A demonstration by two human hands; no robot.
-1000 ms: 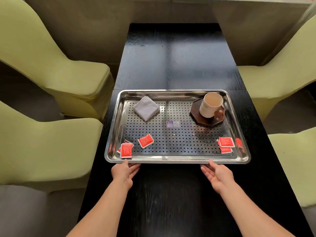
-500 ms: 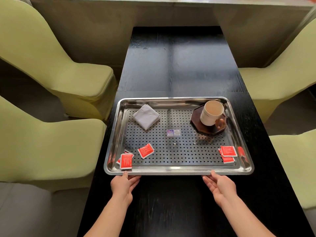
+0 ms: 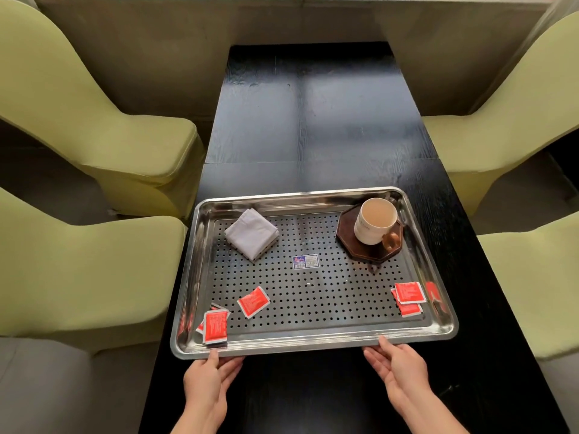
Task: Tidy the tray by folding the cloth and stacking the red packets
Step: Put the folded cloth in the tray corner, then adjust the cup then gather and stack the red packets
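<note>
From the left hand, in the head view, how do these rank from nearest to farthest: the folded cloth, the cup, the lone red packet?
From the left hand:
1. Lone red packet, front left of the tray.
2. Folded cloth, back left corner.
3. Cup, back right, on its dark coaster.

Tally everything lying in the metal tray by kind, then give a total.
Red packets: 5 visible
Folded grey cloth: 1
Cup: 1
Dark octagonal coaster: 1
Label sticker: 1
Total in the tray: 9

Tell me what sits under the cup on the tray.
The cup stands on a dark brown octagonal coaster, which lies on the perforated tray. The coaster's middle is hidden beneath the cup.
</note>
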